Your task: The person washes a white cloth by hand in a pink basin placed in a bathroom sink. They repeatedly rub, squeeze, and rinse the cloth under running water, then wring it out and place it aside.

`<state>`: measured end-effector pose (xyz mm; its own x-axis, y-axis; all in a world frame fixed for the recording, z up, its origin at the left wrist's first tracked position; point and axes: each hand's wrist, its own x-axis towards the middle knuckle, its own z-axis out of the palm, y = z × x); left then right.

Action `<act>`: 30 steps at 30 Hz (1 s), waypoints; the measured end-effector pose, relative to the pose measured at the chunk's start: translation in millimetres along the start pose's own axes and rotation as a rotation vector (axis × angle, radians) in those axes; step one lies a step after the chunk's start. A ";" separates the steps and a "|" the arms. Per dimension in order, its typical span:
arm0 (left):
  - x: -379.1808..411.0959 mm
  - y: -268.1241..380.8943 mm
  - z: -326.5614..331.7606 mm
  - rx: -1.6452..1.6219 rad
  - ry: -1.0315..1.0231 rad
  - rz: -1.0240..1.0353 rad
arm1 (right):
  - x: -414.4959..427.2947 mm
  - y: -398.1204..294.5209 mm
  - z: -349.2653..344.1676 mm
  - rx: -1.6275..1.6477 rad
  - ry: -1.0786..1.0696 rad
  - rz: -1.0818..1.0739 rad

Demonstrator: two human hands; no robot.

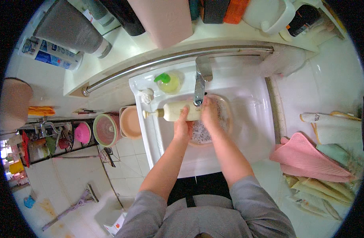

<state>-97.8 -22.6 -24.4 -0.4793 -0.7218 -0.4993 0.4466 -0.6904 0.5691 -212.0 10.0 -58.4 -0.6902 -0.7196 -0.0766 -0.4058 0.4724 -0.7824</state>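
A cream pump bottle (173, 111) lies on its side in my left hand (182, 126), its pump head pointing left. My left thumb rests across its upper side. At the bottle's base end is my right hand (210, 114), touching it just under the chrome faucet (199, 89); the fingers are partly hidden, so whether they close around the base cannot be told. Below both hands a pink basin (229, 119) of sudsy water sits in the white sink (250, 142).
A green-topped soap dispenser (169, 82) and a crumpled white item (146, 95) stand on the sink's back left ledge. Above runs a metal rail (176, 56) under a shelf of bottles. Pink cloth (307, 160) hangs at right. Buckets (106, 130) stand at left.
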 end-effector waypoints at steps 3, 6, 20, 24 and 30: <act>1.8 4.0 -5.8 -0.113 0.005 -0.022 | -23.4 -35.7 11.8 -0.357 0.192 -0.232; -7.2 12.1 -9.8 -0.086 -0.069 -0.040 | -24.4 -43.9 -6.1 -0.488 0.062 -0.258; -2.8 14.7 -12.5 -0.228 0.040 0.043 | -0.2 -18.3 -8.9 1.292 -0.149 0.610; -7.1 19.5 -19.7 -0.227 0.075 0.039 | 17.4 -5.8 -0.3 1.247 -0.367 0.784; -13.3 20.4 -6.5 -0.306 0.106 0.021 | 24.2 -10.0 -4.8 1.561 -0.534 0.684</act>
<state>-77.4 -27.3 -10.4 -0.3934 -0.7262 -0.5638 0.6696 -0.6465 0.3656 -227.5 -9.6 -49.5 -0.0969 -0.8420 -0.5307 0.9482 0.0841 -0.3065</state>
